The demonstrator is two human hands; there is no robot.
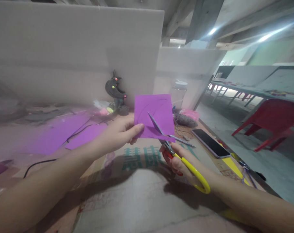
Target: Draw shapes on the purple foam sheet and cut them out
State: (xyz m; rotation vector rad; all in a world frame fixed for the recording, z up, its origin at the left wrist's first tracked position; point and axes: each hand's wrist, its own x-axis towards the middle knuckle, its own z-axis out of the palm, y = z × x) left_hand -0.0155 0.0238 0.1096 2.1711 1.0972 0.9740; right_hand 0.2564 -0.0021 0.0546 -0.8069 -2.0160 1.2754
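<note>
My left hand [130,130] pinches the lower left edge of a purple square sheet [159,111], thumb on its front. Faint curved lines are drawn on the sheet, which is held up above the table. My right hand [177,160] is closed around scissors [168,147] with yellow and red handles. The scissor blades are apart at the sheet's lower edge, one blade in front of the sheet and pointing up and left. Whether the other blade lies behind the paper is hard to tell.
Purple sheets [57,132] and a black cord lie at the left. A dark crescent ornament [114,87] stands behind. Grey yarn [185,120], a pen [182,141] and a phone [211,143] are at the right. A red chair [277,113] stands beyond the table.
</note>
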